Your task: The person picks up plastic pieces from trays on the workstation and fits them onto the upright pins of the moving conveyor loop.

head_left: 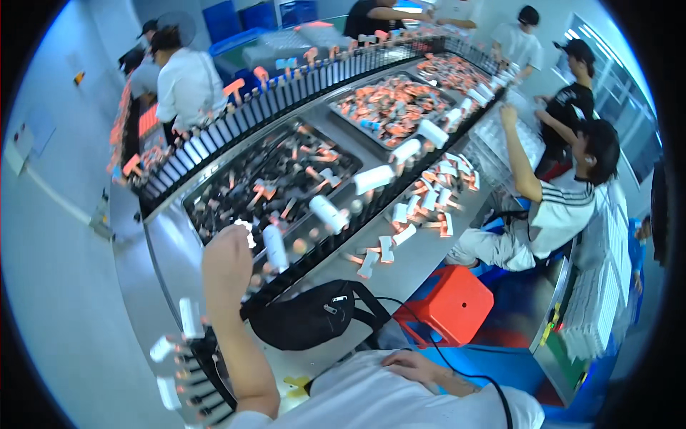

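White cotton shirt (357,393) is filling the near edge; the right hand (413,366) is resting there, fingers loosely spread. The left hand's (230,250) fingers are curling just beside a white cylindrical piece (274,249); can't tell if they're gripping anything. A sideways wrist swing could knock that piece askew; the thin black cable (444,362) could snag the right forearm. A black fabric waist bag (304,318) is crowding the worktop (411,268), orange-and-white hammer-shaped pieces (386,249) lying beyond.

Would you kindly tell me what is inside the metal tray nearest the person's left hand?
Mostly small dark pieces, with some orange ones among them. The bottom is hidden under the pile, and the left hand blocks part of the near end.
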